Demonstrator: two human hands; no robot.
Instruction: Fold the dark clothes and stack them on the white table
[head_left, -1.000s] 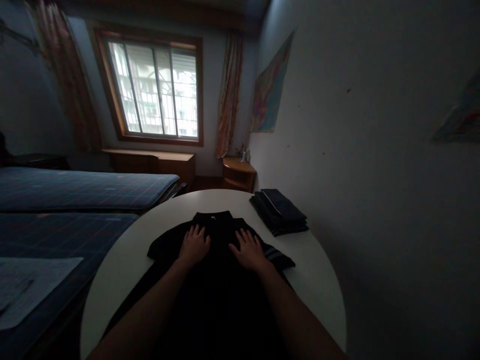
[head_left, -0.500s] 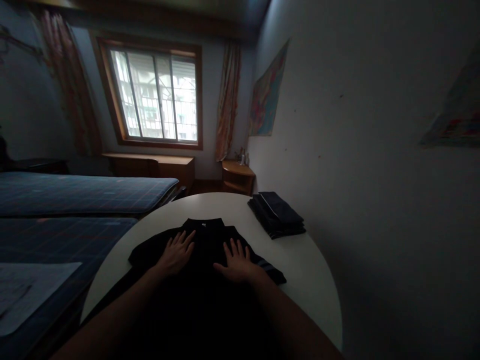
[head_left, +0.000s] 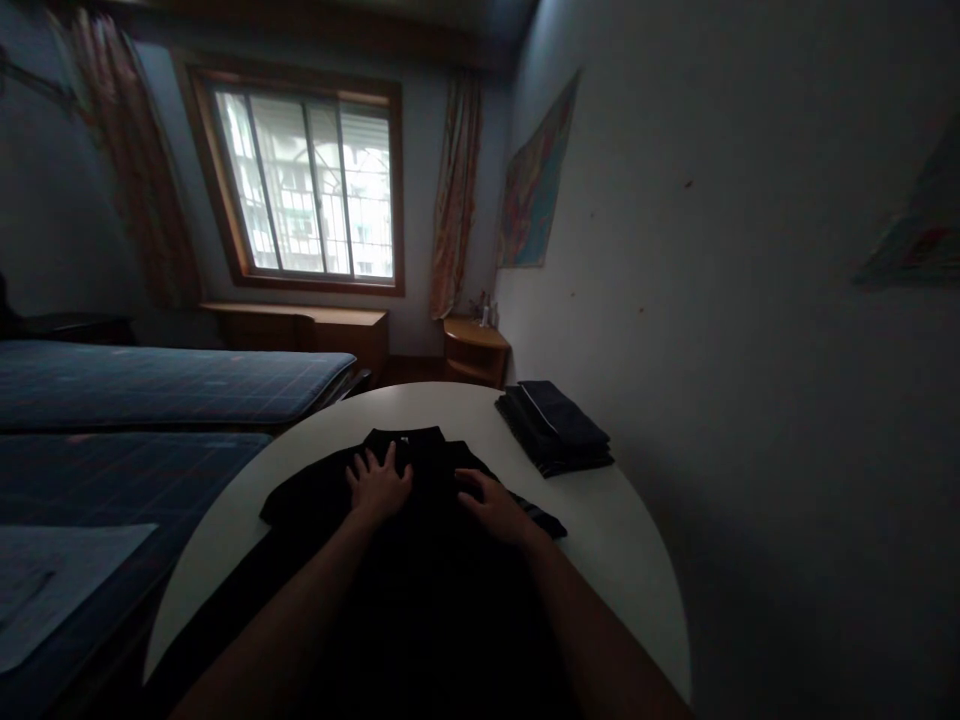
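Note:
A black collared shirt lies spread on a round white table, its collar pointing away from me and pale stripes on its right sleeve. My left hand rests on it just below the collar, fingers spread. On the right of the chest is my right hand, turned partly sideways with its fingers lightly bent and the thumb apart from them. Nothing shows between its fingers. The lower part of the shirt fades into darkness between my forearms. Beyond the right sleeve sits a stack of folded dark clothes.
A white wall rises close by the table's right side. To the left are beds with blue checked mattresses, and a white sheet lies on the nearer one. A small corner shelf stands behind the table.
The shirt's collar end first shifted left, then slightly away from me. My left hand moved right towards the collar's middle. My right hand turned from lying flat to bent fingers.

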